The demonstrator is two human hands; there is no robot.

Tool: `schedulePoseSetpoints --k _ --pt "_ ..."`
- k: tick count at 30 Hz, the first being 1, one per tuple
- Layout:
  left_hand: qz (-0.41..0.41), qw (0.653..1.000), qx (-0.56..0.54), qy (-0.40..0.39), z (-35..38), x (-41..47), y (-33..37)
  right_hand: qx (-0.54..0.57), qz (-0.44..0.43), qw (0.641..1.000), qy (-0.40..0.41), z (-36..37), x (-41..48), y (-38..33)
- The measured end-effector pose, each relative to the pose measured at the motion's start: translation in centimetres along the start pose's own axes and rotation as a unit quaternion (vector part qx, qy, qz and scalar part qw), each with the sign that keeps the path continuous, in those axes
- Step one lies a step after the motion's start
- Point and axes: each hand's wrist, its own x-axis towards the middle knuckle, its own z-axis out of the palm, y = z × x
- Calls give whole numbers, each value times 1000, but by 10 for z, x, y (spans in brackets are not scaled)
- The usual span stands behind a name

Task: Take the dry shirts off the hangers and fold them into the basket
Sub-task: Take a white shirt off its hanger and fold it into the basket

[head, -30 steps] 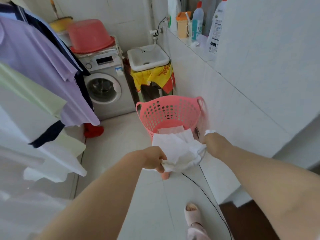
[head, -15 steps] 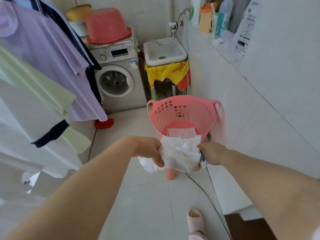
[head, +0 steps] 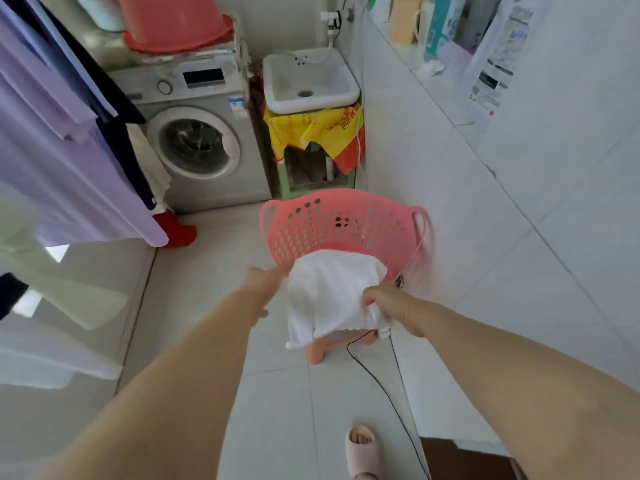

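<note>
While the white shirt (head: 332, 292) hangs bunched over the near rim of the pink basket (head: 311, 230), the right hand (head: 384, 301) grips its near edge with curled fingers. The left hand (head: 266, 285) is at the shirt's left edge, too blurred to tell its hold. Hanging shirts (head: 52, 150) are on the left, and a washing machine (head: 207, 150) stands beyond.
</note>
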Motion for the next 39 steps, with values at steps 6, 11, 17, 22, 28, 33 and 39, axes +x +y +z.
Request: schedulePoseSetpoints --k 6,11,17,22,28,33,39 --pt "-78 990 52 -110 38 16 -14 27 59 998 -16 -24 26 -11" --pt "-35 995 -19 -89 38 24 -5 83 53 995 1 -32 19 -32" --pt "-20 996 41 -83 21 14 1 -10 113 993 13 -32 21 -13" --pt "23 954 222 -200 21 0 -1 -117 3 993 9 -23 19 -16" --pt "197 849 485 -72 33 0 7 -423 -70 902 54 -22 19 -17" --pt "278 848 450 -22 11 -3 48 -458 -156 850 209 -45 10 -46" --pt "231 969 40 -80 -10 -46 110 -313 -262 846 342 -61 -8 -108"
